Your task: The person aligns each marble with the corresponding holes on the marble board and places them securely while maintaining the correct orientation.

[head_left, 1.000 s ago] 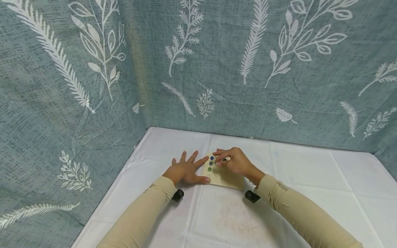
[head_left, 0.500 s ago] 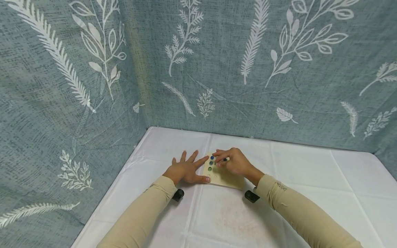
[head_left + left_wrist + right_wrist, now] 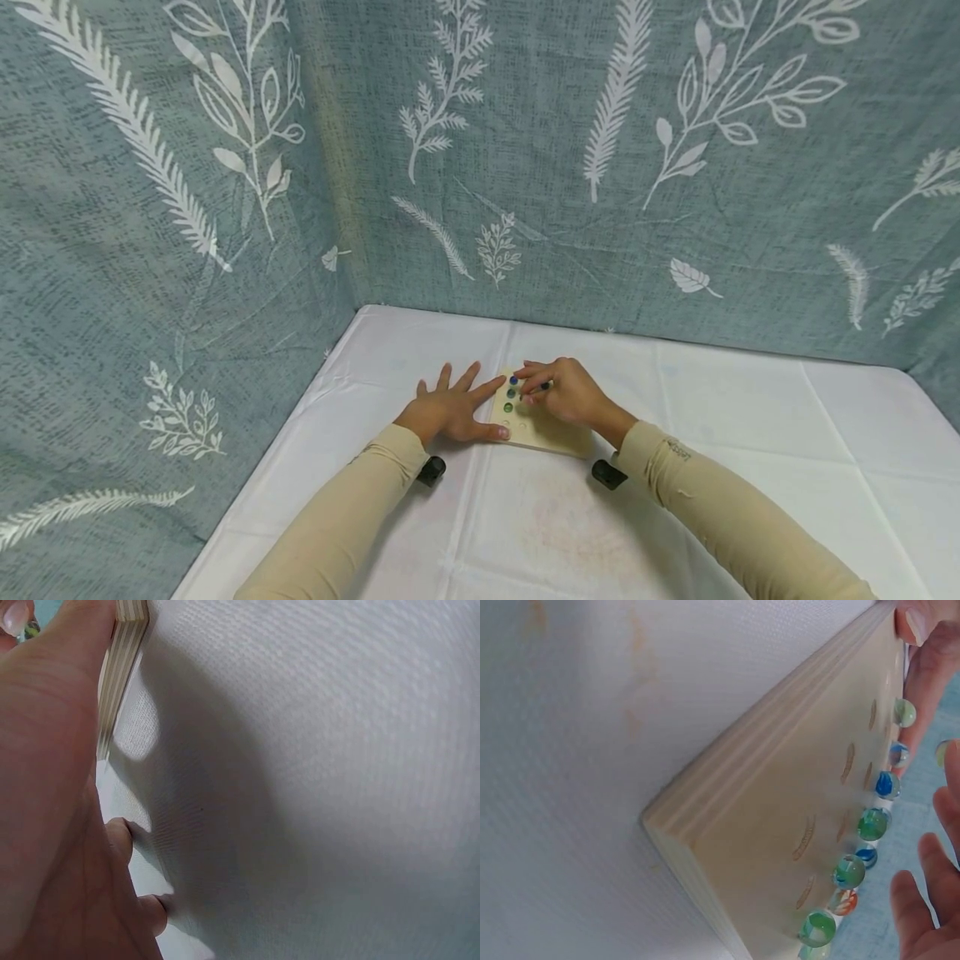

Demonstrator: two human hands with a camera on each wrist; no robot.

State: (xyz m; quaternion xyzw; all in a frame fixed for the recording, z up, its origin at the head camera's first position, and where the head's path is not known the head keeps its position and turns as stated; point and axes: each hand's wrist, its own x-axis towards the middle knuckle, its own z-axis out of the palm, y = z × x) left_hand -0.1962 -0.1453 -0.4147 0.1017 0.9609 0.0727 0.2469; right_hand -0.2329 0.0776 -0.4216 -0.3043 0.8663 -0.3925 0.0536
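A pale wooden board (image 3: 542,430) with dimples lies on the white cloth. Several glass marbles (image 3: 510,393) sit in its left column, and in the right wrist view they line the board's (image 3: 780,825) far side as green and blue marbles (image 3: 871,823). My left hand (image 3: 453,408) lies flat with fingers spread, thumb and forefinger against the board's left edge (image 3: 124,652). My right hand (image 3: 537,387) hovers over the board's far part, thumb and forefinger pinching a dark marble (image 3: 545,386).
The white cloth (image 3: 675,500) covers the table, faintly stained in front of the board. Grey-blue leaf-print fabric (image 3: 525,167) walls the back and left sides. Black wrist cameras (image 3: 430,472) sit under both beige sleeves.
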